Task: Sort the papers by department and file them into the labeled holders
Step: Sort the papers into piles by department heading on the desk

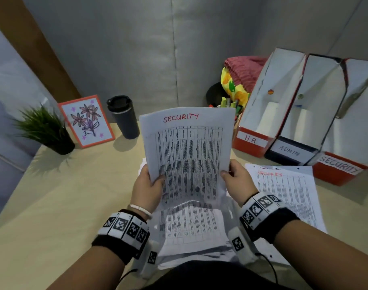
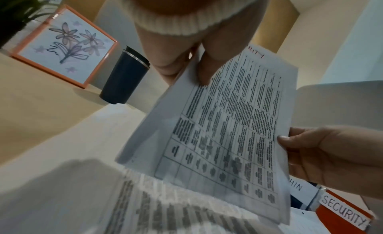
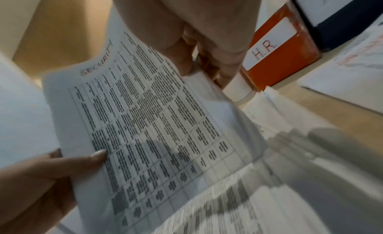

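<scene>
Both hands — the left hand [image 1: 146,188] and right hand [image 1: 237,181] — pinch the side edges of a sheet [image 1: 187,147] headed "SECURITY", raised over the stack [image 1: 191,229] on the table [image 1: 53,206]. A thin sheet held this lightly could buckle or land in the wrong holder — "H.R." [image 1: 251,140], "ADMIN" [image 1: 289,151], "SECURITY" [image 1: 339,168].

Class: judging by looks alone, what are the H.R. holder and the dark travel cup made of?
H.R. holder: probably cardboard, with thin flat walls, a matte white inside and a worn top edge. Travel cup: matte dark body with a shiny metal-looking band under a black, likely plastic lid; body material uncertain.
</scene>
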The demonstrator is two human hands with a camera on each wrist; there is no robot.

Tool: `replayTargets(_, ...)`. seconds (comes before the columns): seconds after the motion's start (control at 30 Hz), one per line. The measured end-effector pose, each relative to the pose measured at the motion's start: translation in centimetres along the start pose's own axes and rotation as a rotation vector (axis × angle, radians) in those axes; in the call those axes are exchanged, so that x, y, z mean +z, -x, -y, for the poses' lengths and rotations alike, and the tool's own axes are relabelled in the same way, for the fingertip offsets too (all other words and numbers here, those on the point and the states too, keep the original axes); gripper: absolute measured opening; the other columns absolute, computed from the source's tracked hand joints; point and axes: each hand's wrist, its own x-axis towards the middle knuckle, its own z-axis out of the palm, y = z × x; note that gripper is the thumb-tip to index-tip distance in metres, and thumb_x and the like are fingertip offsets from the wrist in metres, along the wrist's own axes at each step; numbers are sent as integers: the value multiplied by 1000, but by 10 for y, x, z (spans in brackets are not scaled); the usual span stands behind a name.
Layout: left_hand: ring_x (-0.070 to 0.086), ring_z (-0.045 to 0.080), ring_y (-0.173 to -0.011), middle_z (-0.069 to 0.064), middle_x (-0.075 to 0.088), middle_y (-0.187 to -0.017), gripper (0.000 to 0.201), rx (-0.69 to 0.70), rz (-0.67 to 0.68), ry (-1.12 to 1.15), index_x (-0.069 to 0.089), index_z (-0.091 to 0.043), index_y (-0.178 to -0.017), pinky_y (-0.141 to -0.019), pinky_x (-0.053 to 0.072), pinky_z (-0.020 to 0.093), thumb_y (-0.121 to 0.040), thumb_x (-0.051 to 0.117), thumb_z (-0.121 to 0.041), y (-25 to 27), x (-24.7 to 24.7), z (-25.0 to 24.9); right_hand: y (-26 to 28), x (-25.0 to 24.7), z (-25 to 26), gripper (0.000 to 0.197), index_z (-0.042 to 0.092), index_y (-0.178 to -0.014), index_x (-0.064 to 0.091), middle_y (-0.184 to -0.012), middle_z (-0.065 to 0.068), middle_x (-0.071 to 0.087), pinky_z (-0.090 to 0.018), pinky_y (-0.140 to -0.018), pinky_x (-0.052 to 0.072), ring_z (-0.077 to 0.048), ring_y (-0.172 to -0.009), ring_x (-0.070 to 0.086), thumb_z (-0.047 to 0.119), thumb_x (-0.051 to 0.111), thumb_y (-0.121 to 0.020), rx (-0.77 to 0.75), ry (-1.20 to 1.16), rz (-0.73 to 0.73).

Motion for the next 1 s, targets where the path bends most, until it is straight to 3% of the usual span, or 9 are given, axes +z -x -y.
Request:
replayTargets(0.1,58,18,-85,-7,59,-89,30,1,73,-2,53,-14,-112,-68,45,24,-84,65,-12,-4,14,-12,-1,-27,-10,15,11,-104,60,-99,-3,66,-31,-81,49,-20,-92,61,8,51,-92,31,-15,-79)
replayTargets(0.23,66,15,-83,-1,68,-93,48,-71,258,85,51,-19,-113,-72,56,28,-74,76,-10,-6,53,-29,3,-73,-38,12,16,-92,62,-92,0,68,-39,-83,52,-22,-88,63,7,54,-89,137,-14,-193)
replayTargets(0.4,66,21,-79,3,67,-89,26,-98,515,-85,55,-12,-110,-68,57,33,-85,61,-11,0,125,-43,15,-133,-84,15,15,-88,67,-86,1,70,-32,-80,51,-20,-84,65,6,56,-82,261,83,-297)
replayTargets(0.47,64,20,-76,0,65,-85,22,-86,589,-193,58,-12,-105,-66,56,29,-83,58,-10,6,157,-46,19,-156,-105,13,13,-86,67,-85,-3,69,-28,-76,48,-23,-84,64,8,55,-82,328,139,-295)
replayTargets(0.6,61,17,-83,2,66,-95,29,-120,684,-362,62,-11,-106,-70,50,24,-77,64,-14,21,217,-45,27,-194,-141,16,15,-92,64,-91,-7,67,-24,-73,41,-22,-80,58,7,55,-81,480,312,-192)
replayTargets(0.7,61,19,-87,5,67,-101,29,-189,677,-496,63,-9,-104,-71,49,23,-75,63,-11,25,249,-43,22,-209,-161,24,16,-99,64,-100,-9,67,-26,-75,45,-25,-86,60,6,54,-80,541,387,-144)
replayTargets(0.8,61,23,-95,9,62,-109,32,-199,611,-610,59,-7,-108,-82,54,28,-76,59,-9,23,260,-42,12,-211,-163,26,14,-102,64,-101,-8,66,-27,-77,47,-24,-87,60,6,53,-80,513,399,-110)
replayTargets(0.9,59,26,-104,13,54,-119,39,-207,565,-703,52,-5,-120,-90,52,32,-81,52,-11,23,269,-46,8,-214,-164,25,16,-97,65,-90,-2,68,-23,-68,44,-17,-76,60,2,49,-82,477,344,-43)
replayTargets(1.0,54,28,-113,15,46,-128,48,-282,597,-710,39,-4,-130,-94,50,33,-85,54,-11,27,276,-53,4,-216,-168,31,17,-93,70,-85,0,70,-17,-55,41,-16,-75,63,-1,48,-83,435,304,-27)
